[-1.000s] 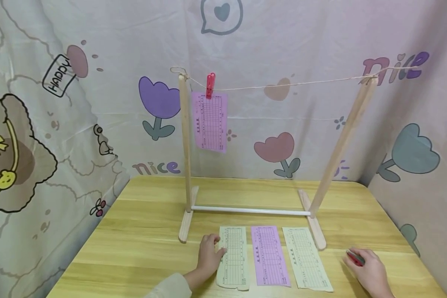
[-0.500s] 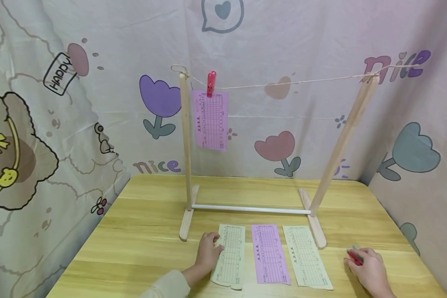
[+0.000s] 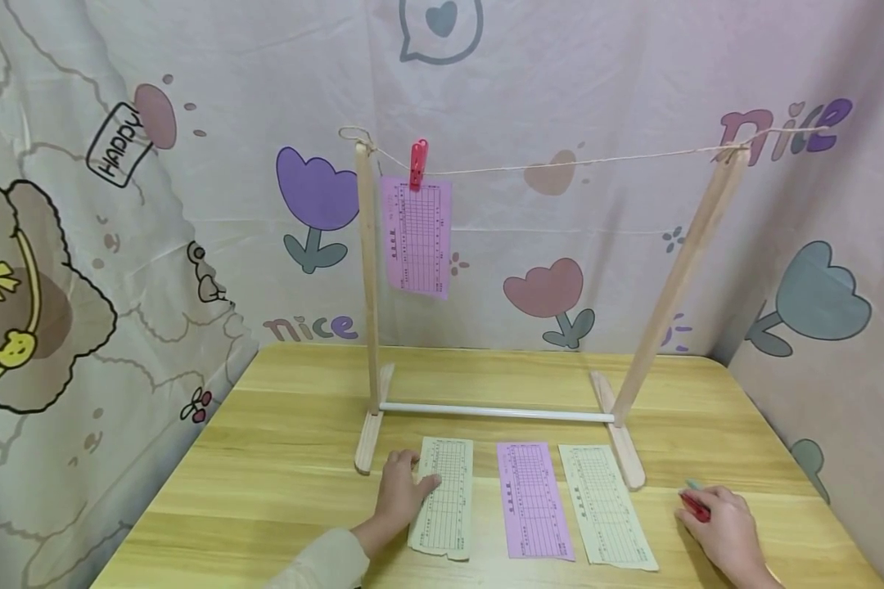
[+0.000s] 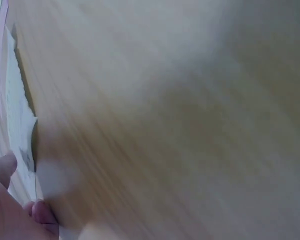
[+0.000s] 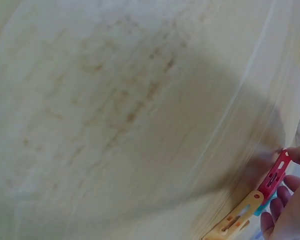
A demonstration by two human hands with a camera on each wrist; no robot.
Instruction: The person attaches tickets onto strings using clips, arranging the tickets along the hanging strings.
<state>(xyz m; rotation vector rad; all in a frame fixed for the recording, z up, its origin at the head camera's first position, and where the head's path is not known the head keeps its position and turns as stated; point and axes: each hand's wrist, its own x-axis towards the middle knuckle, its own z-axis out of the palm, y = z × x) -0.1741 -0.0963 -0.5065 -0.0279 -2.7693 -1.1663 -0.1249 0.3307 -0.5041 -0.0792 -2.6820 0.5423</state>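
Note:
My left hand (image 3: 401,495) is at the left pale green printed slip (image 3: 448,499), its thumb over the face and its fingers curled at the left edge, pinching it. In the left wrist view the slip's torn edge (image 4: 21,107) stands slightly off the wood. At the right, my right hand (image 3: 725,528) pinches a red clothespin (image 5: 274,177) low over the table. Beside it in the right wrist view are a yellow clothespin (image 5: 235,220) and a teal one (image 5: 266,205), partly hidden by the fingers. A purple slip (image 3: 534,501) and another pale green slip (image 3: 607,507) lie flat between the hands.
Behind the slips stands a wooden frame (image 3: 368,278) with a white crossbar (image 3: 497,411) and a string (image 3: 545,168) across its top. A red clothespin (image 3: 418,165) hangs a purple slip (image 3: 420,245) near its left post. Printed cloth (image 3: 471,106) surrounds the table (image 3: 265,458).
The left green slip has slid to the left with my left hand. My right hand has shifted slightly, and a teal piece shows more beside the red clothespin.

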